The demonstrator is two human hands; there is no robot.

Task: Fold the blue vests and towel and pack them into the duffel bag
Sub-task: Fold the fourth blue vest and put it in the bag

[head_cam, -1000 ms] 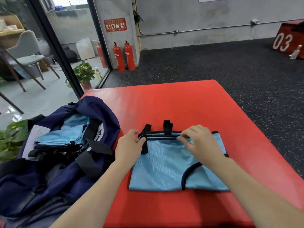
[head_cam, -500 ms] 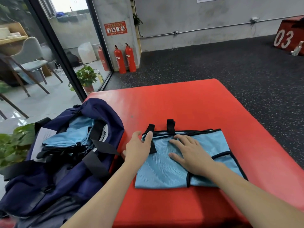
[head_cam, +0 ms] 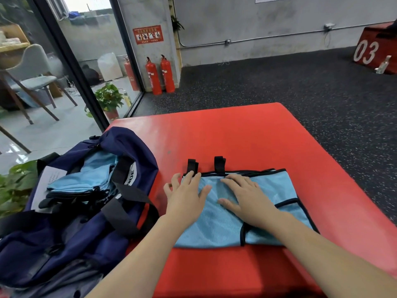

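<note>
One light blue mesh vest with black trim lies folded flat on the red padded surface, near the person's edge, with two black strap loops sticking out past its far edge. Both hands lie on it with fingers straight and spread, gripping nothing: the left hand presses the vest's left end, its fingertips reaching the far edge beside the left loop, and the right hand lies flat on the vest's middle. Just left of the vest, the one navy blue fabric duffel bag with black straps lies open, holding a stack of folded light blue cloths; how many are in the stack cannot be told. Two red fire extinguishers stand by the wall beyond, with a third behind the glass.
</note>
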